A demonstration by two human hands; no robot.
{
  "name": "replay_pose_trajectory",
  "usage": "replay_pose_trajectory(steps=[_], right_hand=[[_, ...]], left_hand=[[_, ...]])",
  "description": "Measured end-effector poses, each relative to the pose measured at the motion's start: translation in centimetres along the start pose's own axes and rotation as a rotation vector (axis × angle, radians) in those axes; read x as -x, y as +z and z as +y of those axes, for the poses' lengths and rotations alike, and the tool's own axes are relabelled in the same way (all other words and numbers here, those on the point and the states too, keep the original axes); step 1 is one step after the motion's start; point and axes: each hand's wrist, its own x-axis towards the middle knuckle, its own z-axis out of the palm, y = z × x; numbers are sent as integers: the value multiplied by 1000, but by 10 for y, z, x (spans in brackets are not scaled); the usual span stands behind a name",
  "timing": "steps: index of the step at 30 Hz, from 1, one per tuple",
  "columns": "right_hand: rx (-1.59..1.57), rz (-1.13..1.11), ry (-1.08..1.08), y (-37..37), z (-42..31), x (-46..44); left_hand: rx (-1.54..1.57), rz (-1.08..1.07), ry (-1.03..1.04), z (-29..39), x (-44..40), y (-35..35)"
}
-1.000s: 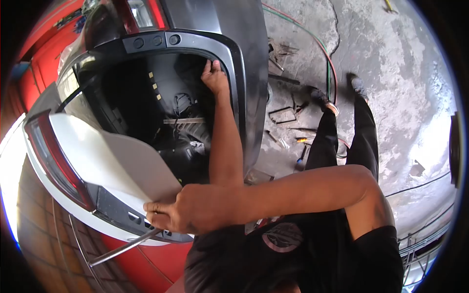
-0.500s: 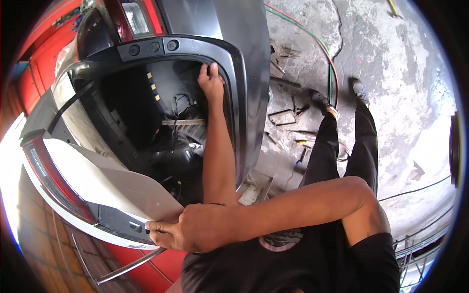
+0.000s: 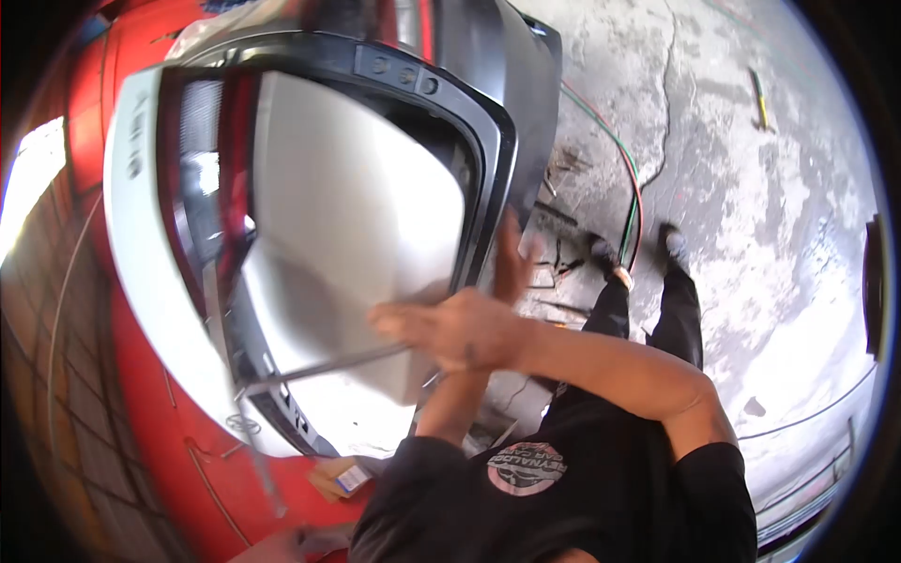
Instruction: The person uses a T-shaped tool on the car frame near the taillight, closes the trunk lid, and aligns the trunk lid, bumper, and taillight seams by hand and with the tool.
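Observation:
A white car tailgate panel with a red-and-clear tail light lies over most of the dark boot opening. My right hand crosses over my left forearm, its blurred fingers pointing left at the panel's near edge. Whether they grip anything is unclear. A thin grey bar runs up to just below those fingers. My left hand is smeared too, beside the dark body edge. Its fingers look apart, and nothing shows in them.
Red and green hoses run across the cracked concrete floor. A yellow-handled tool lies farther off. Loose tools sit near my feet. A small cardboard box rests on the red surface.
The white panel has swung up and right across the boot opening, covering most of it. My left hand has left the opening's inner edge and moved outside; my right hand has moved up and right.

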Motion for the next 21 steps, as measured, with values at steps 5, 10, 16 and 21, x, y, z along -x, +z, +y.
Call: replay_pose_trajectory(steps=[5,10,16,21], right_hand=[[14,-64,143,-15,31,25],[8,-68,106,-17,58,44],[61,-147,125,-18,89,62],[144,-222,277,-33,75,77]], left_hand=[[336,-1122,-118,157,113,-119],[463,-423,41,238,110,-297],[-784,804,-40,136,80,-408],[-901,787,-173,96,81,-396]])
